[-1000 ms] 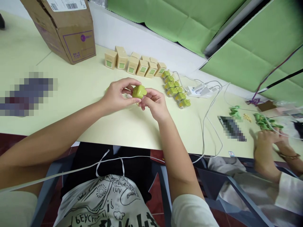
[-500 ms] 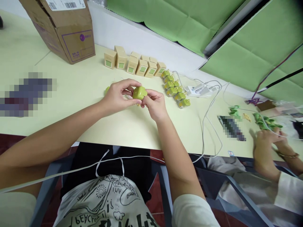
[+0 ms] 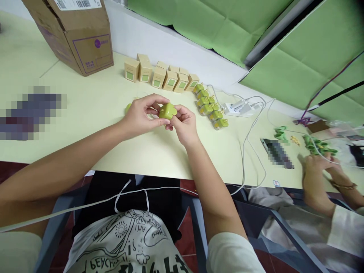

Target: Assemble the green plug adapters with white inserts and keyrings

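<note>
A small glossy green plastic piece (image 3: 167, 111) with rounded lobes is held up over the table in front of me. My left hand (image 3: 142, 116) is closed on it from the left, thumb below and fingers above. From the right, my right hand (image 3: 184, 125) pinches its lower right side; the curled fingertips are partly hidden. Another green item (image 3: 127, 108) lies on the table, mostly covered by my left hand. Beyond my right hand sit several green pieces in clear packaging (image 3: 206, 109), set in rows.
Several small kraft boxes (image 3: 157, 77) line the wall, right of a large cardboard box (image 3: 88, 45). White cables (image 3: 245, 148) run from a power strip (image 3: 234, 109) over the table edge. At right, a co-worker's hands (image 3: 321, 162) are near green parts (image 3: 320, 144) and a phone (image 3: 264, 144).
My hands stay around the green piece with almost no movement; the right hand's fingers have shifted slightly. The whole view has moved very slightly.
</note>
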`<action>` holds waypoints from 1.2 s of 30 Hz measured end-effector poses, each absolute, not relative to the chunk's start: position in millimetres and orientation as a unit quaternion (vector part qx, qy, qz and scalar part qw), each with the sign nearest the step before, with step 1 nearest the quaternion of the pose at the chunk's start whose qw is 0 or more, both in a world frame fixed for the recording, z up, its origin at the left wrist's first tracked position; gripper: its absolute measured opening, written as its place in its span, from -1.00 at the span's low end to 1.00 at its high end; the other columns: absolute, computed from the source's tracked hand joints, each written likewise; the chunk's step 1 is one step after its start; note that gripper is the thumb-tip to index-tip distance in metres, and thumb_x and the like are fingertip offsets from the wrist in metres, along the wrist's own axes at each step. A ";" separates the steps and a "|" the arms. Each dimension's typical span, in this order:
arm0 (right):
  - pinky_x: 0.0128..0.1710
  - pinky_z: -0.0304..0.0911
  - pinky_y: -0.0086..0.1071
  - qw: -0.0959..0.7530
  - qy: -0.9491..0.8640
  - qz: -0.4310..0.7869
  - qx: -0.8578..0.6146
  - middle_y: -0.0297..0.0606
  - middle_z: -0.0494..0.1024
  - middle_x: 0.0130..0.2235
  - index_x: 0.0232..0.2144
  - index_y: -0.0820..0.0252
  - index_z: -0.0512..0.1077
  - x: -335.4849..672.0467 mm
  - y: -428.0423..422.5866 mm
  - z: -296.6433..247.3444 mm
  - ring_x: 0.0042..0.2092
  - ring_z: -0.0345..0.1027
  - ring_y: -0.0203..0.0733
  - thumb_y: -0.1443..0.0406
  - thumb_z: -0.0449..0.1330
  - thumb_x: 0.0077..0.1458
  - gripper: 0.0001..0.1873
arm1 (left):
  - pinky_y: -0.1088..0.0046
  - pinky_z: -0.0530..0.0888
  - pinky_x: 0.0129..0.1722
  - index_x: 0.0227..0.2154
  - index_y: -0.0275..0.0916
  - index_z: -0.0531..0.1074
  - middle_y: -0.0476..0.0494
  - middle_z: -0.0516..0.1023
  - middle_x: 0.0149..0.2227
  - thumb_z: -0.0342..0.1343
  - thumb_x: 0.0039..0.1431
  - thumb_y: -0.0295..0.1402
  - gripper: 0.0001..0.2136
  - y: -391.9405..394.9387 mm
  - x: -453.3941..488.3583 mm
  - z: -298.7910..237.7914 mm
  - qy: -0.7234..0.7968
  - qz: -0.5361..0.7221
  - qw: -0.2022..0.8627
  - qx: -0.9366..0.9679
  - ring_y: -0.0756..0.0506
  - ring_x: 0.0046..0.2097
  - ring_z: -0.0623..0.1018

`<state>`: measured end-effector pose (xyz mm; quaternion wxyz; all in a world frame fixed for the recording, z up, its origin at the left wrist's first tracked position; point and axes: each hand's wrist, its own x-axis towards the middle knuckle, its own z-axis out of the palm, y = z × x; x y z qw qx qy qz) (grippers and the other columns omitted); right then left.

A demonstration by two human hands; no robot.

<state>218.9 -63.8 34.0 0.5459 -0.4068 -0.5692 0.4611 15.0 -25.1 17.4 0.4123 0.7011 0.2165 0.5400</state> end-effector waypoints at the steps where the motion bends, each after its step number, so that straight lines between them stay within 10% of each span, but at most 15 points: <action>1: -0.52 0.31 -0.42 0.547 -0.572 0.459 -0.404 -0.48 0.68 -0.43 -0.25 0.02 0.58 218.9 -64.2 34.8 -0.52 0.44 -0.36 -0.38 0.77 -0.14 -0.18 | 0.14 0.87 0.15 0.11 -0.13 0.79 -0.20 0.84 0.15 0.67 0.06 -0.35 -0.49 -24.5 15.1 16.7 0.213 0.541 0.415 0.699 -0.17 0.02 0.83; 17: -0.50 0.36 -0.41 0.526 -0.572 0.509 -0.371 -0.41 0.66 -0.47 -0.27 0.05 0.80 227.6 -66.7 42.3 -0.44 0.50 -0.30 -0.27 0.79 -0.02 -0.38 | 0.18 0.88 0.05 0.10 -0.15 0.70 -0.20 0.81 0.10 0.81 0.01 -0.31 -0.39 -11.6 16.5 12.0 0.172 0.543 0.506 0.648 -0.13 -0.06 0.80; 36: -0.54 0.21 -0.44 0.566 -0.555 0.455 -0.407 -0.56 0.45 -0.40 -0.27 -0.03 0.35 222.2 -56.1 24.8 -0.48 0.21 -0.40 -0.38 0.78 -0.15 -0.08 | 0.24 0.84 0.02 0.07 -0.19 0.73 -0.19 0.78 0.08 0.80 -0.07 -0.34 -0.38 -22.4 19.2 19.8 0.173 0.524 0.532 0.642 -0.16 -0.03 0.83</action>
